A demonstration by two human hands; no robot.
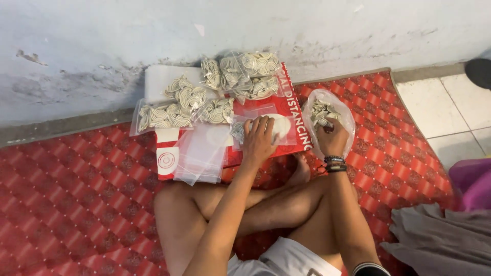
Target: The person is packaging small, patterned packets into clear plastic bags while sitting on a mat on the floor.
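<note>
Head view, looking down on a person seated cross-legged on a red patterned mat (76,204) laid against a grey-white wall (102,46). The left hand (260,138) lay palm down, fingers spread and flat, pressing on a small clear zip bag (279,129) that held a few pale coiled pieces; nothing was pinched between the fingers, the hand simply resting on the bag's surface. That bag sat on a red printed sheet (299,102) spread on the mat just in front of the person's feet. The right hand (332,137), with dark bead bracelets (335,163) at the wrist, was curled closed at the mouth of a larger open clear plastic bag (330,110) containing loose coils of the same kind; whether the fingers had hold of coils or only of the bag's edge could not be told. This bag stood to the right of the red sheet, touching its edge. Behind the left hand, near the wall, several filled zip bags of coils (209,92) were heaped together, partly over a white folded sheet (161,76). A loose stack of empty clear zip bags (202,153) lay just left of the left hand. Grey cloth (440,240) and a purple fabric (473,184) lay at the right margin, beside pale floor tiles (445,112).
</note>
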